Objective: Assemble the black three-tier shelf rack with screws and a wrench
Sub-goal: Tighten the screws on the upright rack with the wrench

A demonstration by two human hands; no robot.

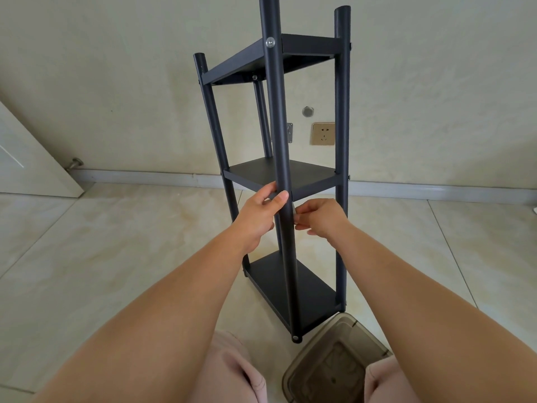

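Observation:
The black three-tier shelf rack stands upright on the tiled floor, close in front of me, with all three shelves between its four round posts. A silver screw head shows on the near post at the top shelf, and another at the bottom shelf. My left hand grips the near post just below the middle shelf. My right hand is right of that post at the same height, its fingertips pinching something small and pale against the post; I cannot make out what it is.
A brown translucent plastic box sits on the floor by my right knee, beside the rack's near foot. The wall behind carries a gold socket. A white door with a floor stop stands open at left.

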